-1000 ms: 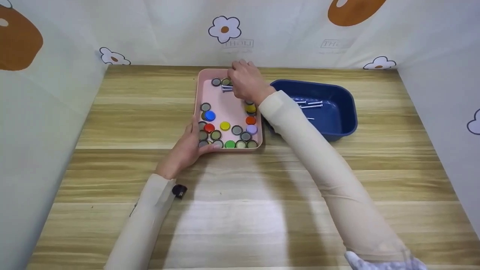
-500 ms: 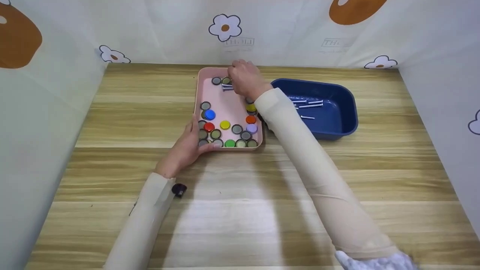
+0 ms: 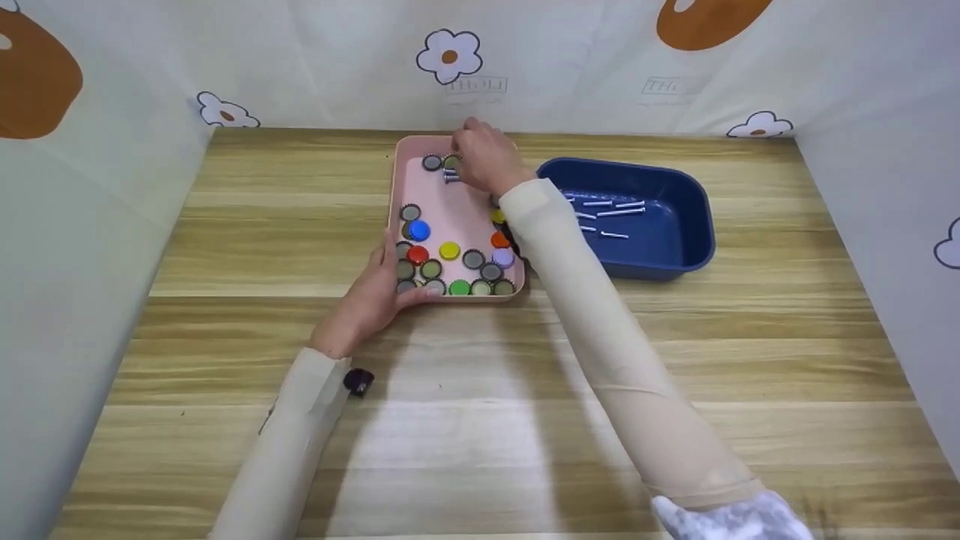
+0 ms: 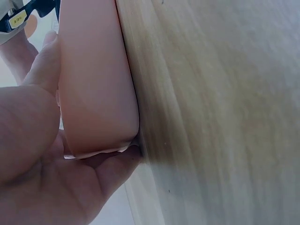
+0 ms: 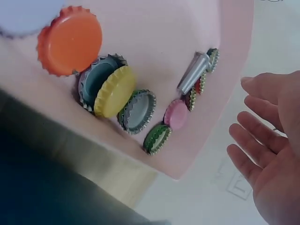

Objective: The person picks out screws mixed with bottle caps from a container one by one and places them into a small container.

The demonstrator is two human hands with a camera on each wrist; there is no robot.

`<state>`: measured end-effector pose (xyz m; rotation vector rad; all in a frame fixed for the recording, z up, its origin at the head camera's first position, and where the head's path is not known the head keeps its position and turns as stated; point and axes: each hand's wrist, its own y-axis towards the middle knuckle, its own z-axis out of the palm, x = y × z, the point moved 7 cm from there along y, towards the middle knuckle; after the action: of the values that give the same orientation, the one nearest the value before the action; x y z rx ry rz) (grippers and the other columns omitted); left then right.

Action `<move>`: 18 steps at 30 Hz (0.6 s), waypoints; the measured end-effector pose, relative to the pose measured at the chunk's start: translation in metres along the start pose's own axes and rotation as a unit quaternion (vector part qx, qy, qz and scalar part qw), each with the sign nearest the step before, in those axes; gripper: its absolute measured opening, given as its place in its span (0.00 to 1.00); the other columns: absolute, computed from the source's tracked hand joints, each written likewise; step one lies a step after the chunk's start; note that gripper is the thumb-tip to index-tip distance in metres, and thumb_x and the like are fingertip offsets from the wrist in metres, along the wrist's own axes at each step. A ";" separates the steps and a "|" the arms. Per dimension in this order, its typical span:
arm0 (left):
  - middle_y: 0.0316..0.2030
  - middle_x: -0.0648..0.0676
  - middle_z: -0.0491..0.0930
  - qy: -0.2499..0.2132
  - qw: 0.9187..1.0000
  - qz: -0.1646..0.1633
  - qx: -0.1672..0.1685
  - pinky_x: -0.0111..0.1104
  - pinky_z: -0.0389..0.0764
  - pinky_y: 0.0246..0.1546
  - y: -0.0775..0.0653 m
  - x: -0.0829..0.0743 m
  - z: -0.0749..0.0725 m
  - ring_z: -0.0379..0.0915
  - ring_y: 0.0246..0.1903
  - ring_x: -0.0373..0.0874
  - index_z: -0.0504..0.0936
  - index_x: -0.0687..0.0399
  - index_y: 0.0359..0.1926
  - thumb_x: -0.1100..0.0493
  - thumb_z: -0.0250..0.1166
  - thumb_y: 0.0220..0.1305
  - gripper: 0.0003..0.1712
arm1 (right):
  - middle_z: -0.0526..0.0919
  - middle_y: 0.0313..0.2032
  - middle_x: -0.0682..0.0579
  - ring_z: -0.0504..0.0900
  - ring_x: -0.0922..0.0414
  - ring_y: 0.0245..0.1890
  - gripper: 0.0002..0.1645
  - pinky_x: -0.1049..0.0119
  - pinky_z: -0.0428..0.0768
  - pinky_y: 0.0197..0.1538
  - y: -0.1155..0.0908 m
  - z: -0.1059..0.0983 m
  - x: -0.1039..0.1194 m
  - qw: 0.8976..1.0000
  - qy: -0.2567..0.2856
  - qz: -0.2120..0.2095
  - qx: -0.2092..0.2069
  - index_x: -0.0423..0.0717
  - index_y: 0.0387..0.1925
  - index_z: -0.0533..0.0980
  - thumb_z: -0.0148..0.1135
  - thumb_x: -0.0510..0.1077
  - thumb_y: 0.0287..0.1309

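Note:
My left hand (image 3: 367, 300) grips the near left corner of a pink tray (image 3: 457, 217); in the left wrist view, fingers and thumb (image 4: 117, 171) lie around its outer wall (image 4: 96, 84). Bottle caps, some face up and some upside down, lie in the tray, among them a blue cap (image 3: 418, 230), a green cap (image 3: 460, 287) and an orange cap (image 5: 70, 41). My right hand (image 3: 487, 159) is over the tray's far right end, beside metal bolts (image 3: 450, 175) lying among caps. In the right wrist view its fingers (image 5: 253, 136) are loosely bent and hold nothing.
A dark blue bin (image 3: 679, 225) with several metal bolts (image 3: 621, 211) stands right of the tray. The wooden table (image 3: 247, 247) meets a flower-patterned cloth (image 3: 337, 67) at the back and sides. A small black device (image 3: 359, 382) sits at the left sleeve.
My right forearm has swung left, uncovering more bolts in the blue bin. The right hand has shifted slightly left over the tray. The left hand and tray stay in place.

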<state>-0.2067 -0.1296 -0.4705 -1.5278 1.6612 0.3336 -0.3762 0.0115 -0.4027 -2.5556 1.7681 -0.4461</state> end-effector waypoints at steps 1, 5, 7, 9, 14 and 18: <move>0.80 0.64 0.33 0.002 1.000 0.001 -0.001 0.51 0.47 0.79 0.000 0.000 0.000 0.42 0.79 0.58 0.16 0.46 0.76 0.40 0.68 0.62 0.71 | 0.75 0.59 0.45 0.75 0.50 0.56 0.21 0.62 0.76 0.66 0.001 0.002 0.000 1.000 -0.001 0.003 0.000 0.44 0.62 0.76 0.58 0.44 0.70; 0.79 0.66 0.34 0.019 1.000 0.008 -0.003 0.51 0.48 0.79 0.000 -0.001 0.000 0.43 0.79 0.59 0.17 0.52 0.77 0.40 0.67 0.63 0.71 | 0.78 0.56 0.47 0.78 0.52 0.53 0.20 0.61 0.79 0.62 0.002 0.008 0.001 0.999 -0.030 0.012 -0.014 0.46 0.60 0.77 0.57 0.44 0.70; 0.79 0.68 0.36 0.023 1.000 0.014 -0.005 0.51 0.50 0.79 0.000 -0.002 -0.001 0.47 0.77 0.60 0.18 0.53 0.77 0.41 0.67 0.64 0.70 | 0.79 0.56 0.48 0.78 0.52 0.53 0.20 0.61 0.79 0.61 0.003 0.011 0.001 0.999 -0.027 0.015 -0.015 0.46 0.60 0.77 0.57 0.43 0.69; 0.78 0.69 0.38 0.028 0.999 0.016 -0.007 0.51 0.52 0.78 0.001 -0.002 0.000 0.50 0.76 0.61 0.18 0.54 0.77 0.42 0.67 0.64 0.69 | 0.77 0.57 0.47 0.76 0.52 0.55 0.20 0.61 0.78 0.63 0.005 0.015 0.001 1.000 -0.011 0.015 -0.007 0.45 0.60 0.76 0.57 0.42 0.69; 0.79 0.66 0.34 0.031 1.000 0.000 -0.002 0.51 0.50 0.79 0.001 0.000 0.000 0.46 0.78 0.59 0.17 0.51 0.77 0.40 0.66 0.64 0.69 | 0.73 0.61 0.45 0.73 0.51 0.58 0.22 0.64 0.75 0.67 0.006 0.025 -0.001 0.999 0.041 0.017 0.019 0.41 0.64 0.73 0.54 0.39 0.71; 0.80 0.65 0.33 0.024 1.000 -0.009 -0.001 0.51 0.49 0.79 0.001 0.001 0.000 0.45 0.78 0.58 0.17 0.48 0.77 0.39 0.67 0.63 0.70 | 0.74 0.60 0.44 0.73 0.52 0.56 0.21 0.62 0.76 0.66 0.006 0.026 -0.003 0.999 0.035 0.018 0.011 0.39 0.62 0.73 0.51 0.36 0.71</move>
<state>-0.2076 -0.1306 -0.4716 -1.5618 1.6841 0.2910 -0.3764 0.0082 -0.4294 -2.5201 1.8163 -0.5580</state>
